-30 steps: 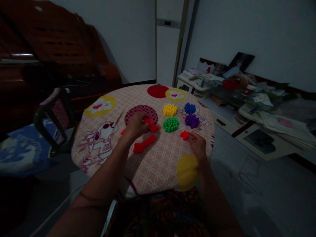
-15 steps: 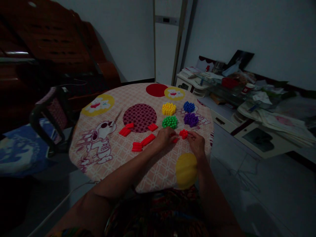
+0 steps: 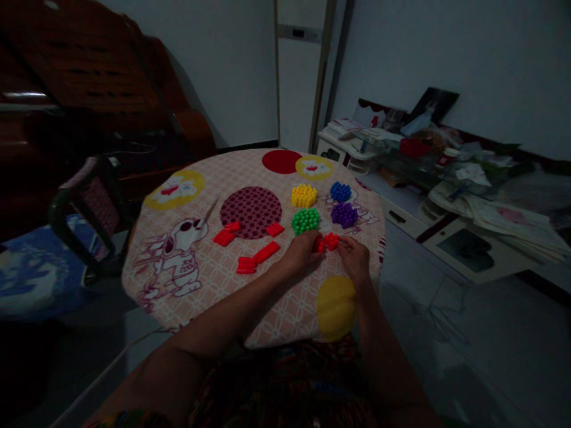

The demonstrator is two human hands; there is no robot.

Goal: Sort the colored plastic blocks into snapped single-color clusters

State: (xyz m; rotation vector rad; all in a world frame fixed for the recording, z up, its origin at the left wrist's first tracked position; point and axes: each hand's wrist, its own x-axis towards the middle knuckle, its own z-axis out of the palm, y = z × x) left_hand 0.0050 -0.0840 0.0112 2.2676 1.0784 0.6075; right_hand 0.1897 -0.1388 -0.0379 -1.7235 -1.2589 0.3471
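Observation:
Near the right side of the round table, my left hand point(image 3: 304, 252) is closed around a few red plastic pieces, mostly hidden by its fingers. Against them stands a small upright cluster of red round-topped pieces point(image 3: 331, 241). From its right side, my right hand point(image 3: 355, 257) pinches the cluster with thumb and fingertips. Just behind are upright clusters of the same kind: green point(image 3: 306, 220), yellow point(image 3: 304, 195), purple point(image 3: 344, 215) and blue point(image 3: 340, 191). Farther left, red pieces lie flat in short rows, among them a joined group point(image 3: 247, 265) and a small group point(image 3: 275, 229).
A patterned cloth point(image 3: 285, 303) covers the table. On the left stands a chair with a dark frame point(image 3: 66, 220), with a wooden sofa point(image 3: 147, 89) behind. A low cabinet point(image 3: 464, 249) piled with papers and bags runs along the right wall.
My left hand has moved right from the flat red rows, carrying red pieces up to the red cluster. My right hand has stayed at the cluster. The view has shifted slightly.

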